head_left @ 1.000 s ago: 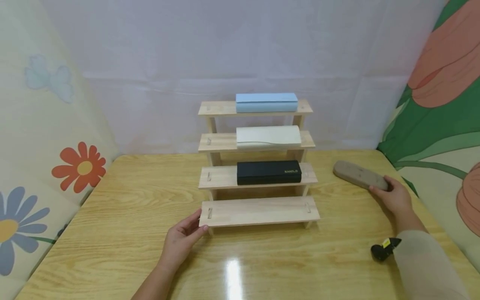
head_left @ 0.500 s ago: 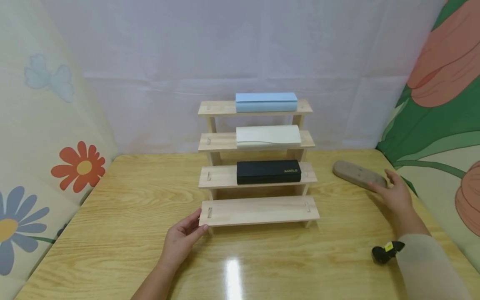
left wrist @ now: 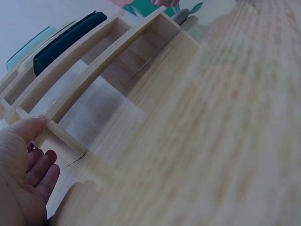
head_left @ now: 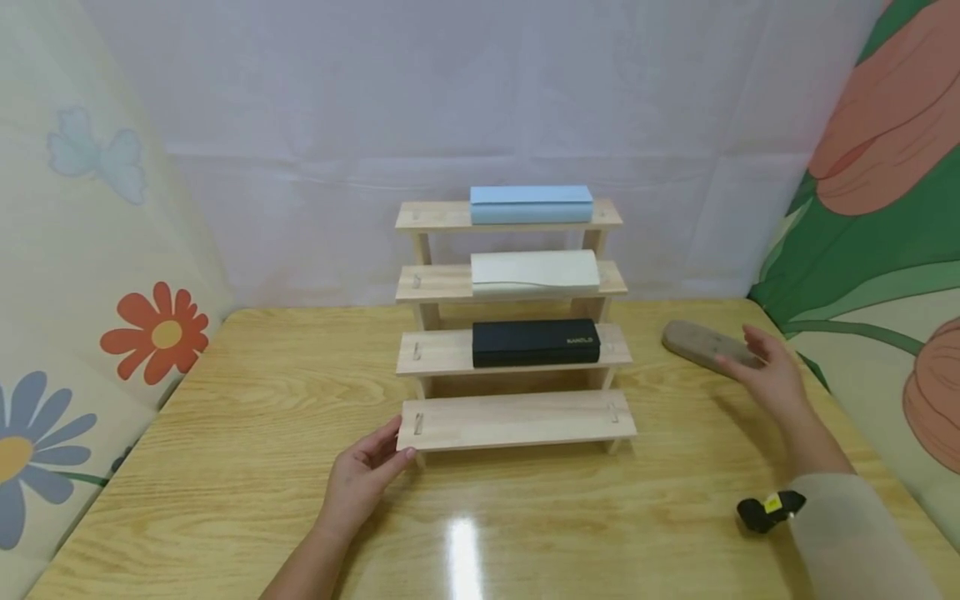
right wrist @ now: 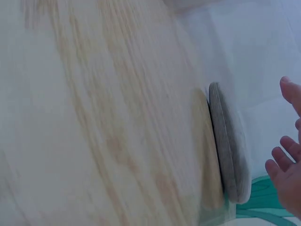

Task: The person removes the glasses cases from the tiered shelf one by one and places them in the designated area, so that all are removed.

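Observation:
A four-tier wooden display stand [head_left: 517, 422] stands mid-table, and my left hand [head_left: 362, 483] holds the left end of its lowest shelf. In the left wrist view the thumb lies on the shelf corner, with the other fingers bent below. A long brown-grey glasses case [head_left: 699, 345] with rounded ends lies on the table to the right. Over its near end hovers my right hand [head_left: 772, 379], fingers spread; the right wrist view shows a gap between hand and case [right wrist: 229, 146]. On the upper shelves sit a light blue case [head_left: 531, 206], a white case [head_left: 535, 273] and a black case [head_left: 536, 343].
A small black device [head_left: 768, 511] with a yellow label is by the right sleeve. The wood-grain table [head_left: 247, 433] meets a white cloth backdrop [head_left: 315, 167]. Flower-printed panels stand at left and right.
My right hand has let go of the brown-grey case and moved up and to the left above it. The case stays on the table. My left hand remains on the stand.

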{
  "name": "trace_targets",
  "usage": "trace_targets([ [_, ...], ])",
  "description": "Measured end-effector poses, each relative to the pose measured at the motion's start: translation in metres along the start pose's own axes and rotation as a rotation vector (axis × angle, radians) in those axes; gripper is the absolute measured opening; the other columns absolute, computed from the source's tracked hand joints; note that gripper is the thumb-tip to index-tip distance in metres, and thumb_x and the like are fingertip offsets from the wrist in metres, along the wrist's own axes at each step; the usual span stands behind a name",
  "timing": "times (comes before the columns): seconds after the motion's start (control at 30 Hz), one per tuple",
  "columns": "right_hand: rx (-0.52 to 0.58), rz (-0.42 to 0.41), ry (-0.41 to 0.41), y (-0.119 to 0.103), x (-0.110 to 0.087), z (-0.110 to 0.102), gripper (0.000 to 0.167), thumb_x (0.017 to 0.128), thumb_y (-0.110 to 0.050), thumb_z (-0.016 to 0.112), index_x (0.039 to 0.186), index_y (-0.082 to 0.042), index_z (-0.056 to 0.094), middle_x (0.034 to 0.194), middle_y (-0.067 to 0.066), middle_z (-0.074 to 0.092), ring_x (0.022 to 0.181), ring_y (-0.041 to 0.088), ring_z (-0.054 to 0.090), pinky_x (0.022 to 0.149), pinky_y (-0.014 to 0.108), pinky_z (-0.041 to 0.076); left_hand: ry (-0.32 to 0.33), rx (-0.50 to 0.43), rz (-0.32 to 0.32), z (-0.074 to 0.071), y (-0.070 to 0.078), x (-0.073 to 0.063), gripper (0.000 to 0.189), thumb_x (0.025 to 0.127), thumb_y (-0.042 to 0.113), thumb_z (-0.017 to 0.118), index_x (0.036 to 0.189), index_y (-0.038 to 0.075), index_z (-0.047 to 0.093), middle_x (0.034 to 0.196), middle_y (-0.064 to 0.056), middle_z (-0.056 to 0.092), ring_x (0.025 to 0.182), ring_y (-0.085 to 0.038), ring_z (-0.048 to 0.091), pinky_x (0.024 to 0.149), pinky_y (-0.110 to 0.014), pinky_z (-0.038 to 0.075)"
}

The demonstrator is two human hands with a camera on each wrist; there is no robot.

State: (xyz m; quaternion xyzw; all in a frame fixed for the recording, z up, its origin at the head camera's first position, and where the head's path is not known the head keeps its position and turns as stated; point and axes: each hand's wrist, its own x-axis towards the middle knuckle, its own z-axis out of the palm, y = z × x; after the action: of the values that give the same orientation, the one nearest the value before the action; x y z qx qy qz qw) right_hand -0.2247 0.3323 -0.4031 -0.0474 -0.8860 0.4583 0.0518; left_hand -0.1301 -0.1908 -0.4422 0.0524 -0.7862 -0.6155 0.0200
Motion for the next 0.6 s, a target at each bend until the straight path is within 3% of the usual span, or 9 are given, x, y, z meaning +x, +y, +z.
trace_targets([
  [0.33, 0.009, -0.119, -0.042, -0.025, -0.004, 0.013, 0.077, 0.095, -0.029, 0.066, 0.152, 0.003, 0.025, 0.15, 0.033, 0.034, 0.136, 0.047, 0.034, 0.113, 0.059, 0.031, 0.001, -0.012, 0.01, 0.0, -0.001, 0.0, 0.053, 0.087, 0.007, 0.073, 0.136, -0.001, 0.054, 0.139, -0.018, 0.056, 0.105, 0.005, 0.06, 0.086, -0.011, 0.052],
  [0.6, 0.019, -0.148, -0.082, -0.048, -0.009, 0.026, 0.073, 0.095, -0.025, 0.067, 0.152, 0.0, 0.028, 0.149, 0.03, 0.037, 0.137, 0.045, 0.036, 0.112, 0.058, 0.034, -0.002, -0.02, 0.0, 0.0, 0.0, 0.0, 0.053, 0.088, 0.008, 0.073, 0.136, 0.0, 0.054, 0.139, -0.017, 0.056, 0.109, -0.002, 0.061, 0.086, -0.011, 0.052],
])
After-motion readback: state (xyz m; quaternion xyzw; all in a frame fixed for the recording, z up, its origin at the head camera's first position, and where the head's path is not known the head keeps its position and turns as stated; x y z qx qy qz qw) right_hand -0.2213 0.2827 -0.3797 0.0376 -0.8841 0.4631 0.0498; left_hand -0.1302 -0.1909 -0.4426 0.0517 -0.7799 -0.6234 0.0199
